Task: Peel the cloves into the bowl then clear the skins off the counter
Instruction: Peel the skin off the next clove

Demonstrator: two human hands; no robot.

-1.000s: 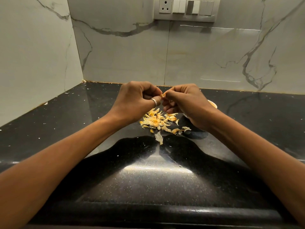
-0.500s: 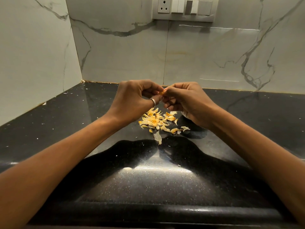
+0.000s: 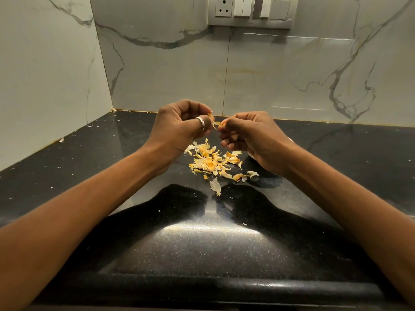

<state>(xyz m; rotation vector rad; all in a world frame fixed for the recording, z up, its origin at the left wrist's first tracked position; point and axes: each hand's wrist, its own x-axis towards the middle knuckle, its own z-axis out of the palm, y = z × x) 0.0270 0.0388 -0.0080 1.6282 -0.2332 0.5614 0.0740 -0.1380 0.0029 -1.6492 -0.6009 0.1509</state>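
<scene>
My left hand (image 3: pixel 179 126), a ring on its thumb, pinches a garlic clove (image 3: pixel 210 117) at the fingertips. My right hand (image 3: pixel 249 135) pinches a strip of skin (image 3: pixel 218 124) that stretches from the clove. Both hands hover above a heap of pale yellow skins (image 3: pixel 213 162) on the black counter (image 3: pixel 202 248). The bowl (image 3: pixel 290 140) is almost wholly hidden behind my right hand; only a sliver of its rim shows.
Marble walls close the corner at the left and back. A socket and switch panel (image 3: pixel 251 10) sits high on the back wall. Small white flecks of skin (image 3: pixel 60 139) lie scattered along the counter's left side.
My hands have drawn a little apart, and a strip of skin now stretches between them. They also sit slightly higher over the heap.
</scene>
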